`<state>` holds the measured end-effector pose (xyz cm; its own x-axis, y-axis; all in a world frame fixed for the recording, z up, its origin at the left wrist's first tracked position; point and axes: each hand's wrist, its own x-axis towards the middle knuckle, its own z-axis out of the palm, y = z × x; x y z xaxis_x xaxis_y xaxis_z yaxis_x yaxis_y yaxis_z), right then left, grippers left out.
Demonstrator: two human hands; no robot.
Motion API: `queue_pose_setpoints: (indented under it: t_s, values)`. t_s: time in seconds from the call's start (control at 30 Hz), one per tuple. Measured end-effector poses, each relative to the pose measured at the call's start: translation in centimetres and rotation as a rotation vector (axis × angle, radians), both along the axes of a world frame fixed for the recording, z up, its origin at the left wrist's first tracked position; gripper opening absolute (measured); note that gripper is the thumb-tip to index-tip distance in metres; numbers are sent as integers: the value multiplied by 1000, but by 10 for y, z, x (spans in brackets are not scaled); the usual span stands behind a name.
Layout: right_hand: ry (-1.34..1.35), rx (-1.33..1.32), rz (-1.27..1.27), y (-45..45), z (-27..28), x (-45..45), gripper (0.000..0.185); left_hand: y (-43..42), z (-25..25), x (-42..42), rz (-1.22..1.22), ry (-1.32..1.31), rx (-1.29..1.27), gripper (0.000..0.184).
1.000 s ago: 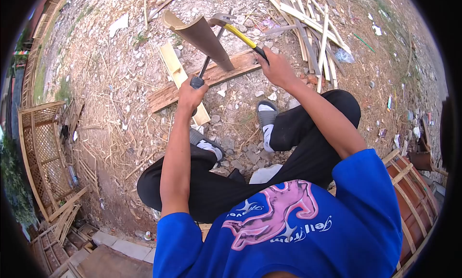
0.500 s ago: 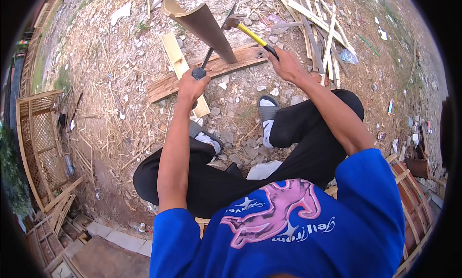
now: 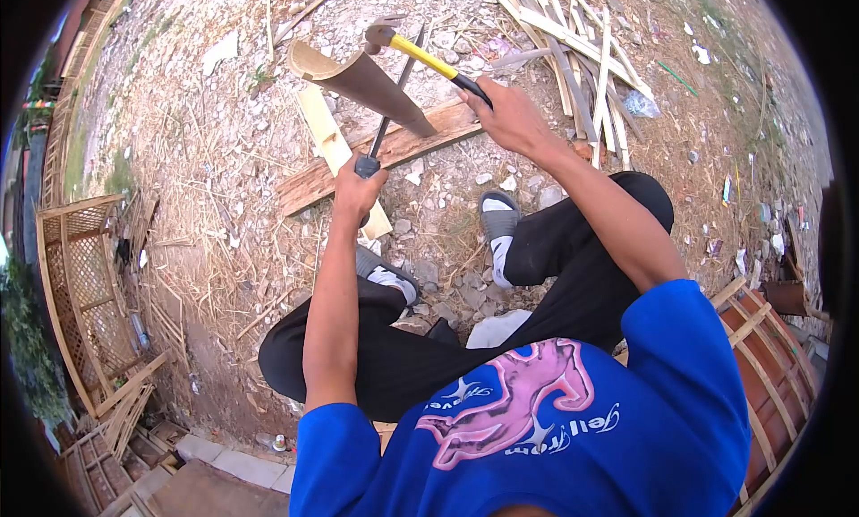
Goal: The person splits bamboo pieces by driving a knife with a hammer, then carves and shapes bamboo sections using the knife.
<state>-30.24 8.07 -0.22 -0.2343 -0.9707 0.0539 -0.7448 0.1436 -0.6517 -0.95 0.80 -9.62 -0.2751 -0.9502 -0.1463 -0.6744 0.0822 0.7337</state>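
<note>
My left hand [image 3: 360, 192] is closed around the dark handle of a long-bladed knife [image 3: 379, 134]. Its blade slants up and away, crossing a half-round length of split bamboo [image 3: 362, 85]. The bamboo leans with its lower end on a weathered wooden board [image 3: 327, 179] on the ground. In my right hand [image 3: 512, 119] is a claw hammer [image 3: 424, 57] with a yellow and black handle, gripped near its end. The hammer's head is above the bamboo's upper part; whether it touches the bamboo or blade I cannot tell.
A pale split strip [image 3: 324, 128] lies across the board. Several wooden strips [image 3: 573, 56] are piled at the far right. Lattice panels [image 3: 80, 293] stand at the left, and a slatted frame [image 3: 761, 365] is at the right. Stones and scraps litter the ground near my feet [image 3: 498, 226].
My right hand has moved left with the hammer, its head going from beside the blade to above the bamboo. The bamboo appears slightly further left; my left hand still grips the knife.
</note>
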Motion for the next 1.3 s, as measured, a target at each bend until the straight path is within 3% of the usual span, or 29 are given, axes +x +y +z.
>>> queue_pose_setpoints:
  t_s: [0.13,0.17,0.23,0.27,0.3,0.33,0.57,0.67,0.83,0.97,1.03,1.1,1.17,1.3]
  values:
    - [-222,-516,-31,-8,76,12,41,0,0,0,5,38,58,26]
    - [-301,-680,-10,-11,73,14,37,0,-2,0,-6,37,84,26]
    - [-233,-616,-3,-5,4,6,29,-1,8,-2,-22,39,125,27]
    - [-80,-143,47,8,-31,-8,28,3,27,-8,-8,34,214,27]
    - [113,165,84,12,-59,-17,32,6,26,-11,-22,24,190,27]
    - [74,206,11,14,-58,-13,36,6,21,-11,-44,7,164,27]
    - [-87,13,-26,16,-25,4,36,6,11,-3,2,14,152,28]
    - [52,19,-18,26,-66,5,35,4,10,-6,-2,20,172,31]
    - [16,26,-19,8,-12,3,37,8,17,-5,12,25,177,33]
    - [-279,-498,-30,-5,61,13,39,1,7,-3,22,23,200,36]
    - [-296,-470,-4,-2,33,10,35,-1,5,-3,4,34,176,36]
    - [-55,-304,28,16,-48,-9,33,1,10,-7,32,44,187,33]
    - [157,277,-87,26,-84,-18,30,-2,6,-6,56,83,185,29]
    - [23,55,-127,23,-69,-14,32,-4,6,-3,16,66,150,31]
